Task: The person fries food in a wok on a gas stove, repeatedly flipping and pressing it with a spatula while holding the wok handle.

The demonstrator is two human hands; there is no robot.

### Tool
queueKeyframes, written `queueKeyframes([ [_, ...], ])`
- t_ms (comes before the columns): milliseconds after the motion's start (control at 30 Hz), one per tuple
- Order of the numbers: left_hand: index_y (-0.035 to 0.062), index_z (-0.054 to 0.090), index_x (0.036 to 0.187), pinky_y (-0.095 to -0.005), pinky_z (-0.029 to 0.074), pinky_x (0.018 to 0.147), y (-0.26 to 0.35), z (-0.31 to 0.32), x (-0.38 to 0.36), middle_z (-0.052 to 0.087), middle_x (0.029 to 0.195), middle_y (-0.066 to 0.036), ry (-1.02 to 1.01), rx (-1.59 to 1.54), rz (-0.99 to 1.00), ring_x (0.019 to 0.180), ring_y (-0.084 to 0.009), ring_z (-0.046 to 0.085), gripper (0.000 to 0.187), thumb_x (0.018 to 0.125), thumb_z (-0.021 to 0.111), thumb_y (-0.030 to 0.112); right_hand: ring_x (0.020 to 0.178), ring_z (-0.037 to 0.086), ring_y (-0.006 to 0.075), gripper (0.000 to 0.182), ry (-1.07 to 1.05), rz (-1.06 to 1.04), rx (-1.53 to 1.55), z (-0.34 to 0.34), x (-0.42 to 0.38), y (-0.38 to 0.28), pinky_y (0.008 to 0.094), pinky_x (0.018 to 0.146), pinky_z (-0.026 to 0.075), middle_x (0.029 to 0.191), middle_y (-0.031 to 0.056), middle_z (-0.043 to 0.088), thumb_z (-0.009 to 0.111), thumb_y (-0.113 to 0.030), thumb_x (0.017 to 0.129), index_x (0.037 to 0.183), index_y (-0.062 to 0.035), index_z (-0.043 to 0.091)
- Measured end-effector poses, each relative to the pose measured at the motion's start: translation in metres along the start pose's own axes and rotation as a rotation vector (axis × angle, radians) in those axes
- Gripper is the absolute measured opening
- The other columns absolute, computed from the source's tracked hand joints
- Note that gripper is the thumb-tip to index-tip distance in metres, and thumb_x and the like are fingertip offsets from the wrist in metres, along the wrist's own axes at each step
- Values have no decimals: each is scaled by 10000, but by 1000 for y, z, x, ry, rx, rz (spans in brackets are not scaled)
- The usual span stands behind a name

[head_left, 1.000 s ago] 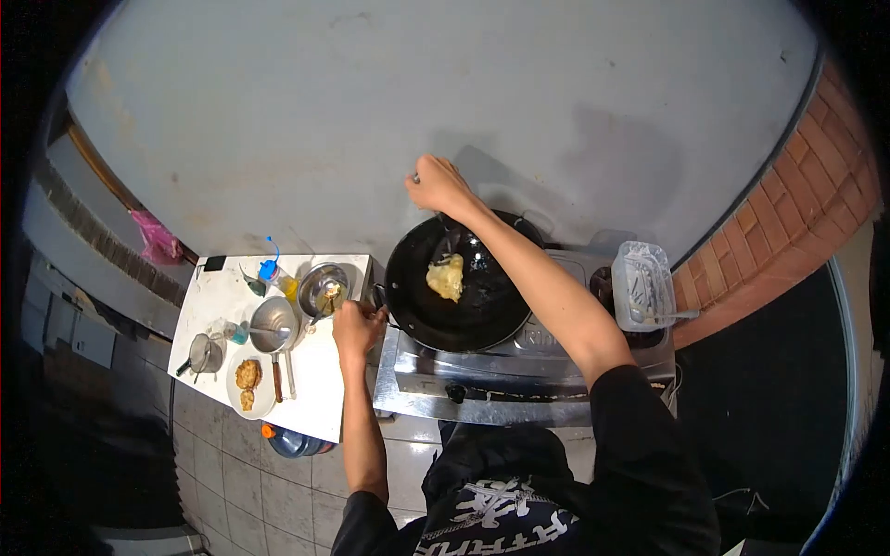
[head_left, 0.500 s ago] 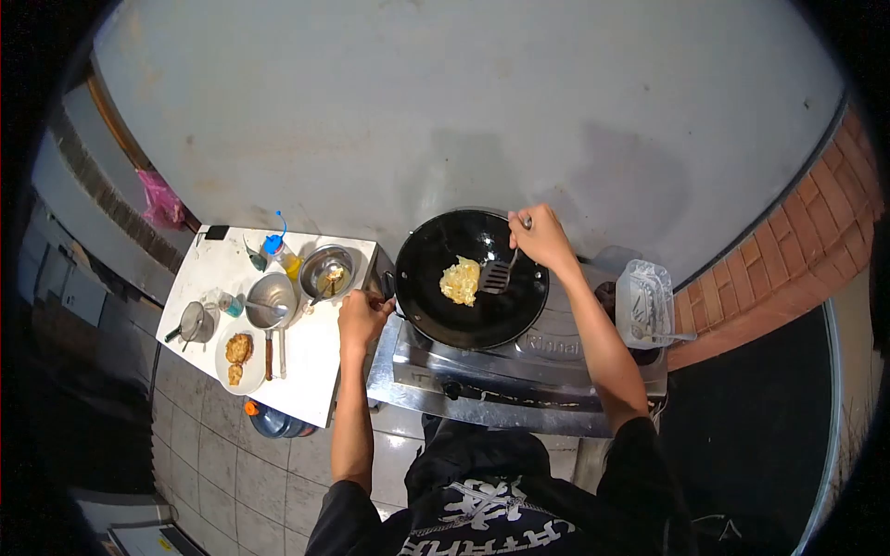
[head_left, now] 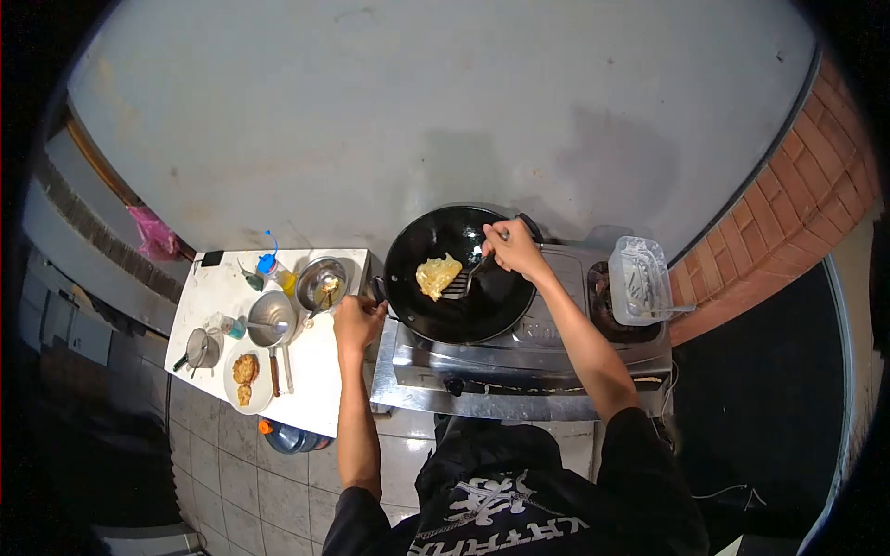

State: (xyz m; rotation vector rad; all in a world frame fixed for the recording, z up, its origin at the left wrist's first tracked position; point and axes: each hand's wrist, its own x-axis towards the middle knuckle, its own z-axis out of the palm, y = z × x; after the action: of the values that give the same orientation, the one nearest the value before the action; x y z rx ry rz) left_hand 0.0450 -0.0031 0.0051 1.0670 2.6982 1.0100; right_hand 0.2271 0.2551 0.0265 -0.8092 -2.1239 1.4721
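A black wok [head_left: 422,320] sits on the stove. In it lies a yellow fried omelette [head_left: 438,274], its edge folded and raised. My right hand [head_left: 516,250] is closed around the handle of a slotted spatula [head_left: 458,287], whose blade is partly under the omelette's right side. At the wok's left side, my left hand [head_left: 359,324] is closed on the wok's loop handle [head_left: 378,288].
On the white table [head_left: 315,394] at left are a plate [head_left: 263,393] with fried pieces, a metal bowl [head_left: 339,275], a saucepan [head_left: 283,306], a strainer [head_left: 197,347] and a blue-capped bottle [head_left: 269,263]. A plastic container [head_left: 640,283] stands on the stove's right side [head_left: 565,334].
The spatula has moved left and its blade has slid partly under the omelette, which now looks lifted and folded. My left hand stays at the wok handle. The camera view has shifted slightly.
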Motion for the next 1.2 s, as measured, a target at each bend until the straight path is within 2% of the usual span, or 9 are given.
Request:
queueKeyframes([
  [67, 0, 704, 781, -392, 507, 660, 3, -1, 1, 671, 723, -153, -63, 34, -68, 705, -315, 657, 268, 712, 768, 251, 412, 473, 74, 392, 51, -72, 263, 6, -6, 11, 235, 341, 321, 588, 55, 585, 522, -218, 953, 639, 11, 571],
  [100, 13, 708, 785, -395, 506, 680, 3, -1, 1, 676, 752, -148, -106, 60, -92, 744, -313, 656, 266, 714, 766, 263, 402, 449, 74, 379, 39, -71, 281, 8, -9, 13, 215, 342, 300, 661, 94, 595, 509, -200, 973, 647, -10, 476],
  [267, 25, 715, 798, -398, 509, 701, 3, -3, -1, 679, 769, -140, -57, 51, -51, 777, -308, 655, 269, 719, 761, 277, 412, 458, 63, 376, 88, -88, 363, -3, -26, 10, 233, 350, 314, 608, 49, 587, 526, -210, 955, 653, 11, 561],
  [400, 28, 718, 809, -400, 511, 703, 2, -1, -1, 681, 778, -144, -74, 36, -76, 778, -317, 653, 267, 717, 764, 274, 422, 465, 73, 390, 109, -119, 217, -19, -37, -3, 245, 393, 332, 511, 25, 543, 536, -197, 948, 619, 8, 577],
  [533, 25, 715, 800, -407, 508, 694, 5, -2, -1, 678, 769, -147, -59, 11, -57, 774, -322, 653, 256, 714, 768, 260, 421, 511, 146, 372, 169, -297, -173, -26, -33, -44, 332, 497, 441, 513, 70, 582, 562, -186, 910, 598, 14, 593],
  [733, 24, 694, 766, -413, 510, 690, 1, 1, 3, 674, 754, -147, -50, 62, -49, 771, -326, 655, 256, 699, 781, 255, 514, 633, 234, 287, -120, -215, -525, -1, 41, -125, 372, 571, 516, 545, 136, 624, 538, -129, 802, 578, 46, 579],
  [800, 29, 690, 766, -417, 511, 711, -1, 2, 4, 678, 777, -147, -93, 40, -79, 793, -329, 651, 270, 694, 785, 271, 438, 535, 189, 282, -182, -253, -599, 20, 75, -138, 350, 488, 460, 520, 109, 597, 552, -157, 816, 648, 69, 570],
  [967, 34, 694, 774, -422, 506, 743, -13, 9, 3, 682, 798, -148, -63, -40, -127, 844, -322, 647, 285, 699, 783, 294, 373, 475, 163, 218, -157, -151, -501, 51, 110, -167, 325, 360, 382, 574, 134, 612, 541, -99, 810, 709, 92, 569],
  [1200, 40, 701, 784, -396, 514, 707, -4, -4, -4, 686, 772, -127, -94, -50, -120, 789, -304, 659, 290, 699, 789, 303, 324, 449, 125, 296, -113, -160, -352, -8, 74, -124, 286, 316, 344, 530, 82, 580, 544, -149, 868, 631, 28, 552],
])
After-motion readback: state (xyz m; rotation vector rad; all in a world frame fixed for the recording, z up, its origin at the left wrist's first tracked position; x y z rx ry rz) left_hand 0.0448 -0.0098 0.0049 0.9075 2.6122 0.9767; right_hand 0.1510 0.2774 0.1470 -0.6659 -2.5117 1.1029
